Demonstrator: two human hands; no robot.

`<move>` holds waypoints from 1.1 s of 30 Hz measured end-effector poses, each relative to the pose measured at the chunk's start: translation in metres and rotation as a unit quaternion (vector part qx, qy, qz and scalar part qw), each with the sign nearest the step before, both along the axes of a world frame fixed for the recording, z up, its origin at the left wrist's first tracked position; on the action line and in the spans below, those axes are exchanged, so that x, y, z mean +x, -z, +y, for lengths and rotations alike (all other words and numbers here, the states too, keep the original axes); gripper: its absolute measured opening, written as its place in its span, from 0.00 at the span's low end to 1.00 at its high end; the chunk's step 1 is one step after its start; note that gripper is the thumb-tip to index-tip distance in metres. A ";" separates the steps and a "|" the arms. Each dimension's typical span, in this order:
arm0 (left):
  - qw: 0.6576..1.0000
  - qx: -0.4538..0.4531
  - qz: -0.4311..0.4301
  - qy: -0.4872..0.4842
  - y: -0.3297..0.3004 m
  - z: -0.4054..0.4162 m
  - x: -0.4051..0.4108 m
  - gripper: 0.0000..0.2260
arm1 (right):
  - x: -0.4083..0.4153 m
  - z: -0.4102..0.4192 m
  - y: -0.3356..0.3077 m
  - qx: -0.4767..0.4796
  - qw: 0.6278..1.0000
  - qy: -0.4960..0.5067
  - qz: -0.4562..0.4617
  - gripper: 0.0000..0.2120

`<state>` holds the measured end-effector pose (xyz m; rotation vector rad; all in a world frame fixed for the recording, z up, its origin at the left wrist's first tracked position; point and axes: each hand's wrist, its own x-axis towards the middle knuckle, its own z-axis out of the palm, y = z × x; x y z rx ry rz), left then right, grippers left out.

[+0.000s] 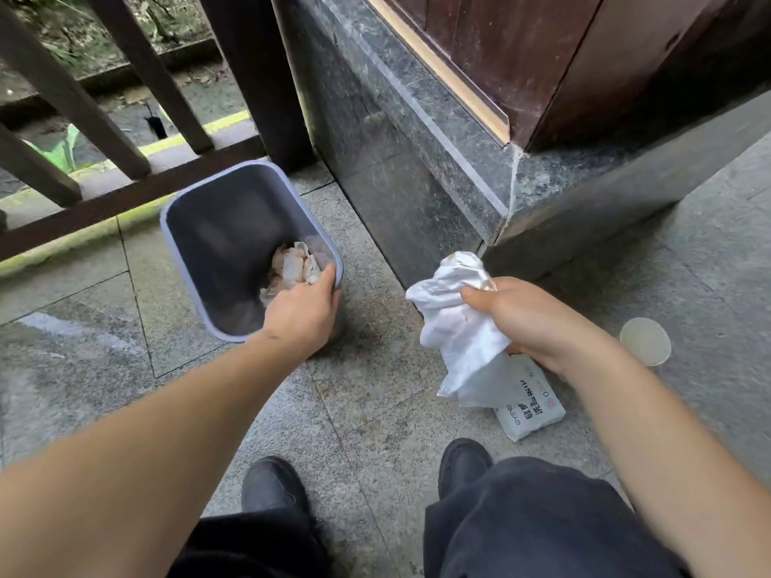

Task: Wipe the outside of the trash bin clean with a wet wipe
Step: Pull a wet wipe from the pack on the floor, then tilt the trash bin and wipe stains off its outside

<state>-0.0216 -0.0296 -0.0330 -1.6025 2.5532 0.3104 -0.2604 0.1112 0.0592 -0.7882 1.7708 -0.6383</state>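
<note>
The left hand (302,310) grips the near rim of the grey trash bin (183,260), which stands on the stone floor (375,410) by the railing (104,194). The right hand (538,319) is closed around a crumpled, lightly stained wet wipe (454,323), held apart from the bin. Used wipes (292,267) lie inside, so some wiping looks done; this wipe is not on the bin now.

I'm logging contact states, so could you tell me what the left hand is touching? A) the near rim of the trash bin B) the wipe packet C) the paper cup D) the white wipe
A: the left hand grips the near rim of the trash bin, while the right hand holds the white wipe.
</note>
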 end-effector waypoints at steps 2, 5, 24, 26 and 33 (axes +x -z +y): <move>1.000 0.011 -0.008 0.010 -0.005 0.007 0.005 0.18 | 0.010 -0.005 -0.010 -0.009 0.999 -0.036 0.008 0.18; 0.999 0.031 -0.006 0.014 -0.017 0.015 0.015 0.24 | 0.019 -0.011 -0.028 -0.023 0.998 -0.055 0.018 0.19; 0.909 0.355 0.088 -0.200 -0.073 0.055 0.098 0.37 | 0.122 -0.044 -0.094 -0.078 0.994 -0.072 0.011 0.16; 0.895 0.344 0.155 -0.238 -0.068 0.048 0.097 0.32 | 0.129 -0.046 -0.088 -0.070 0.994 -0.077 0.025 0.15; 0.866 0.237 0.298 -0.323 -0.068 0.027 0.090 0.30 | 0.130 -0.069 -0.077 -0.084 0.996 -0.034 0.029 0.16</move>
